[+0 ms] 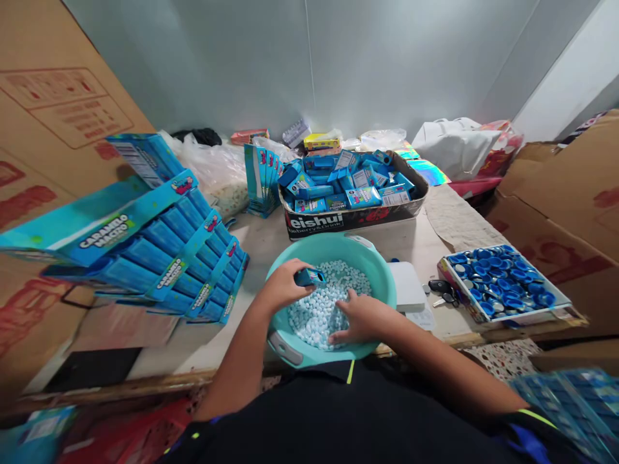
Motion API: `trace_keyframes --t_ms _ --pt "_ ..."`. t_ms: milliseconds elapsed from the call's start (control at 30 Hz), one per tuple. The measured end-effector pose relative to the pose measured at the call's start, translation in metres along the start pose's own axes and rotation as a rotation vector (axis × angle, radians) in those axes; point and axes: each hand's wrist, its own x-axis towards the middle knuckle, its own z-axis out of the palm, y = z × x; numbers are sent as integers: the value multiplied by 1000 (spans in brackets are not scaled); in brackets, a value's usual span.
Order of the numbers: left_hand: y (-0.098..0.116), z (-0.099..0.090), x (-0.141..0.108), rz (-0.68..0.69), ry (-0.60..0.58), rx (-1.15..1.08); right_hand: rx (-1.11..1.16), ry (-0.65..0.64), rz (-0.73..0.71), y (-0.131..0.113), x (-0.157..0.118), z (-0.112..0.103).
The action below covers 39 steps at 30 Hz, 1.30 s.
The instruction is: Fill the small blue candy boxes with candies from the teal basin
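Observation:
A turquoise basin (pixel 382 277) holds many small pale blue and white candies (pixel 309 316). Over its left side, my left hand (pixel 285 283) grips a small blue box (pixel 310 277) with a dark opening facing right. My right hand (pixel 360 317) is down at the candies, its fingers spread and its fingertips among them. Behind the basin stands a dark carton (pixel 353 224) full of similar small blue boxes (pixel 365 196).
Tiered blue display trays (pixel 169 258) stand at the left. On the right are a white scale (pixel 409 287), keys (pixel 442 290) and a shallow box of blue caps (pixel 503 280). Plastic bags (pixel 217 167) and large cardboard boxes (pixel 556 206) surround the table.

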Motion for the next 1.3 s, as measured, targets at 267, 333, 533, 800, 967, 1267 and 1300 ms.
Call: trace_keyframes --t_ms 267,333,533,800,967,1267,1300 --pt "-8 17 27 36 -107 134 24 -50 -46 0 -3 12" --pt "-10 18 31 40 -92 135 47 -54 -68 1 -2 12" --pt "-10 21 27 27 -24 116 -41 -111 -161 -5 -3 6" --pt "-13 23 25 -2 93 -114 -105 -13 -289 -3 18 -3" --pt "-21 21 30 -13 73 -151 -234 -110 -298 -30 67 -6" --pt "-22 8 25 18 -45 -173 -334 -121 -496 -58 77 6" --pt "-22 9 24 30 -44 -164 -354 -120 -522 -58 77 7"
